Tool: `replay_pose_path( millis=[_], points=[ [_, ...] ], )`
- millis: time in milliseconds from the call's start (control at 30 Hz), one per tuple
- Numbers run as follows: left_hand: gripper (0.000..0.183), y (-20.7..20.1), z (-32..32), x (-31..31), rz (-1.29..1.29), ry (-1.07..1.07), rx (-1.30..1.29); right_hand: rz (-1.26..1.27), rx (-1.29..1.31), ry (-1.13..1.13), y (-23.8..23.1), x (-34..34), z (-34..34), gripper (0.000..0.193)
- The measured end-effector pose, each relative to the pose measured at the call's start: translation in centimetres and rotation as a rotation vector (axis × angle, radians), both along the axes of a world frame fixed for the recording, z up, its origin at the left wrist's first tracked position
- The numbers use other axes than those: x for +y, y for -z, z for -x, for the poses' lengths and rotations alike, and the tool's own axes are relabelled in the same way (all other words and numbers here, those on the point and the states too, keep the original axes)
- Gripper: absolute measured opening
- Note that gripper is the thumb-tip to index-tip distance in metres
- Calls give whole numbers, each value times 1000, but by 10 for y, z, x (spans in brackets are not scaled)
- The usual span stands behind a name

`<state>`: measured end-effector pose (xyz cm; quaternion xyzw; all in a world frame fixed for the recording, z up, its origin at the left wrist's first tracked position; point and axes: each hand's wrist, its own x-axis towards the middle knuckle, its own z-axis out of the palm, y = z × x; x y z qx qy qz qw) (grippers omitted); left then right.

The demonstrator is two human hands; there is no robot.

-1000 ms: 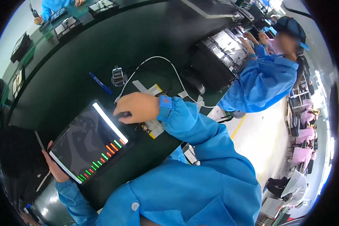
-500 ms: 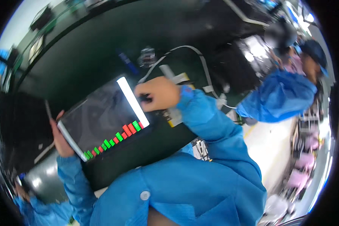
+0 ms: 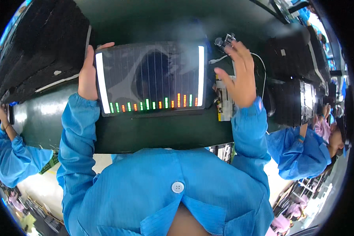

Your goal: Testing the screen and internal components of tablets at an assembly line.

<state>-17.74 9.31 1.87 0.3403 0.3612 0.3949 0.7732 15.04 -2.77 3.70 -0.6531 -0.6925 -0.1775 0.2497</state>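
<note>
**Right hand [image 3: 242,80] opens out beside the lit panel [image 3: 153,78]**

The right fingers, curled in close at the panel's right edge a moment ago, now spread wide and show nothing in their grasp. They lie just right of the panel; in this view the fingertips overlap a small metal object [image 3: 228,38], though I cannot tell if they touch it. The left hand [image 3: 88,76] remains gripped around the panel's left edge, its fingertips showing at the far left corner. This suggests the left alone steadies the panel, leaving the right free.

The panel sits between the hands, near the middle of the table's [image 3: 165,133] near edge; whether it rests there or is lifted is unclear. Its display shows bright side strips and green and orange bars. Beyond the right hand, a white cable [image 3: 264,69] curves toward the table's right side, while a yellow-edged part [image 3: 225,104] lies nearer the front.
</note>
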Motion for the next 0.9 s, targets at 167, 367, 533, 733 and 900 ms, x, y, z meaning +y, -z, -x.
replay_pose_path(
  millis=[167,367,533,733,900],
  points=[
    [52,3,1,2,27,-40,7,185,99,-642,-3,-35,43,19],
    [52,4,2,4,18,-27,24,249,137,-830,9,-36,73,20],
    [52,1,-1,6,87,1,-107,254,85,-777,3,-35,65,17],
    [51,8,6,5,42,-25,-22,229,271,-383,0,-13,-20,15],
    [49,8,2,2,26,-6,-58,216,255,-55,25,3,-68,23]
  ],
)
